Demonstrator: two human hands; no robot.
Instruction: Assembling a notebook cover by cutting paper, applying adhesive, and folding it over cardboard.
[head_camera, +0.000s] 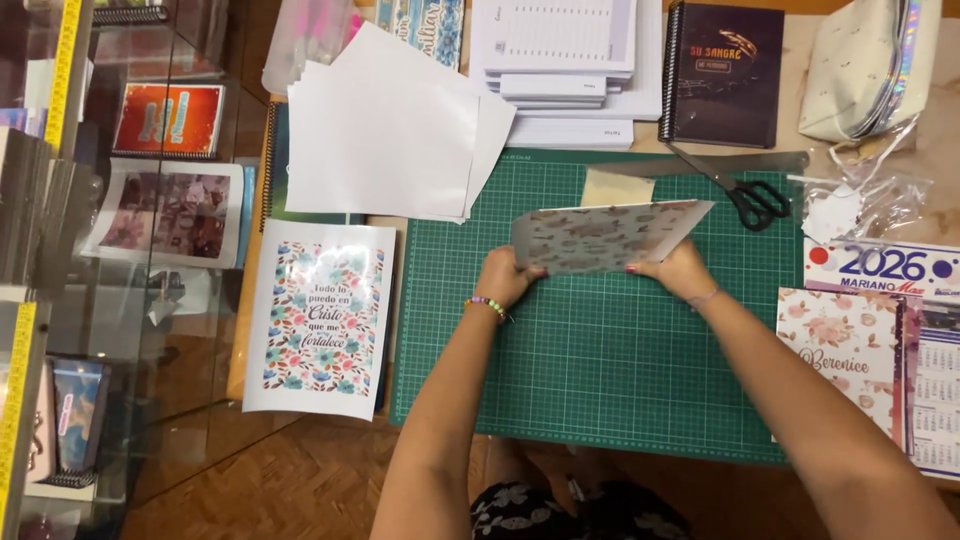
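Both the left hand (503, 277) and right hand (678, 270) pinch a floral-printed paper sheet (605, 236) above the green cutting mat (600, 370), black-handled scissors (745, 192) untouched far right.

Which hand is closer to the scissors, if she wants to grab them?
Probably the right hand. It holds the right end of the floral sheet, and the scissors lie just up and right of it on the green mat. The left hand is farther away.

Wooden table (300, 470) with green cutting mat (600, 370), white sheets (390, 130), floral print (320, 315), scissors (735, 185), dark notebook (722, 72).
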